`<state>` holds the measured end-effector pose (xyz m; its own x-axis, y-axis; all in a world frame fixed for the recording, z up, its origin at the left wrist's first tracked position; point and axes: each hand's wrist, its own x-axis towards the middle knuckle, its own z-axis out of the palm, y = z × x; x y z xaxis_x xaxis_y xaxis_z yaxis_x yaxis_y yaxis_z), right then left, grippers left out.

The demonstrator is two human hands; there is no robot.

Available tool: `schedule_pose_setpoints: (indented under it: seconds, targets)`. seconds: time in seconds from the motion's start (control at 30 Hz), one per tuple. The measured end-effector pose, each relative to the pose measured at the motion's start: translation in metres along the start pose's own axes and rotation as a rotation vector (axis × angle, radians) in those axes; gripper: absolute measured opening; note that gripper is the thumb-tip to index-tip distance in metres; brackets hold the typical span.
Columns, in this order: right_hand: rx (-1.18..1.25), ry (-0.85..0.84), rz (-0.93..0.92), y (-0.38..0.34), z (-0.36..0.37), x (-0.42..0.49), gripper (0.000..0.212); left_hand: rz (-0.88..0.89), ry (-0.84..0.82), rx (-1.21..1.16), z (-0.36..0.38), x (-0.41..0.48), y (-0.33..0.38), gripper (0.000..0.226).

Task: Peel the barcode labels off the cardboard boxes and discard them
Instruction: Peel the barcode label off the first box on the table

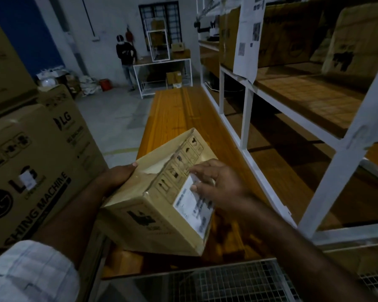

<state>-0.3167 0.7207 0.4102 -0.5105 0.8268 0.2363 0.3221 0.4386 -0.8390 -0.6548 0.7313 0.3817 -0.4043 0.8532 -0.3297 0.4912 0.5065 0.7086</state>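
Holding the cardboard box [140,216] tilted just above the tabletop [179,118], your L hand [118,177] grips its left side. Your R hand [220,184] pinches the top corner of the barcode label [190,205] on the box's upper face. LG cartons [42,153] at left, white rack [247,118] w/ boxes at right; a person [125,55] by the far wall.

- One head-worn wide-angle camera, looking forward and down from the person's own standpoint.
- Closest, low centre: left hand [118,177] and right hand [220,184] on the cardboard box [153,214], at its barcode label [192,205].
- Farther, it faces along a wooden bench [175,118] to the far wall [109,29], shelving [247,118] right, large cartons [42,162] left.
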Motion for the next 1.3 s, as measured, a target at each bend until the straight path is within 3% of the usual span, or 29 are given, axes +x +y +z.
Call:
schedule_pose_setpoints:
  seconds: [0.07, 0.13, 0.23, 0.33, 0.4, 0.47, 0.57, 0.67, 0.8, 0.9, 1.0, 1.1, 1.17, 1.23, 1.3]
  targets:
    - [-0.021, -0.013, -0.004, 0.004, -0.006, -0.001, 0.031, -0.011, 0.007, 0.069, 0.004, 0.0, 0.002, 0.073]
    - [0.179, -0.139, 0.106, 0.008, -0.014, -0.001, 0.021, -0.009, 0.059, 0.205, 0.006, -0.007, 0.009, 0.071]
    - [0.555, -0.32, 0.386, 0.033, -0.026, 0.006, 0.04, 0.038, 0.12, 0.4, 0.008, -0.031, 0.024, 0.064]
    - [0.258, -0.266, 0.53, 0.055, -0.041, 0.013, 0.053, 0.094, 0.132, 0.312, 0.004, -0.047, 0.03, 0.055]
    - [0.062, -0.192, 0.607, 0.069, -0.052, 0.018, 0.037, 0.148, 0.144, 0.105, -0.003, -0.061, 0.034, 0.038]
    - [0.046, -0.146, 0.649, 0.081, -0.064, 0.022, 0.03, 0.241, 0.116, -0.083, -0.011, -0.08, 0.045, 0.025]
    - [-0.056, -0.021, 0.626, 0.098, -0.074, 0.032, 0.025, 0.459, 0.016, -0.138, -0.014, -0.101, 0.057, 0.027]
    - [-0.059, 0.029, 0.642, 0.107, -0.076, 0.042, 0.028, 0.653, -0.044, 0.048, -0.005, -0.108, 0.066, 0.036]
    - [-0.074, -0.007, 0.635, 0.113, -0.079, 0.051, 0.033, 0.828, 0.045, 0.183, 0.017, -0.108, 0.08, 0.032]
    - [-0.142, -0.016, 0.618, 0.113, -0.078, 0.052, 0.033, 0.828, 0.126, 0.23, 0.026, -0.109, 0.093, 0.028]
    - [-0.234, -0.04, 0.527, 0.086, -0.077, 0.058, 0.034, 0.831, 0.17, 0.259, 0.038, -0.111, 0.108, 0.041]
    - [-0.088, -0.005, 0.365, 0.021, -0.086, 0.054, 0.051, 0.762, 0.258, 0.231, 0.056, -0.114, 0.123, 0.052]
    - [-0.014, -0.139, 0.312, -0.026, -0.096, 0.041, 0.059, 0.743, 0.304, 0.254, 0.068, -0.112, 0.134, 0.053]
    - [-0.204, -0.306, 0.273, -0.062, -0.099, 0.029, 0.054, 0.754, 0.367, 0.3, 0.078, -0.107, 0.144, 0.052]
    - [-0.633, -0.313, 0.22, -0.066, -0.093, 0.028, 0.056, 0.744, 0.412, 0.293, 0.083, -0.099, 0.149, 0.054]
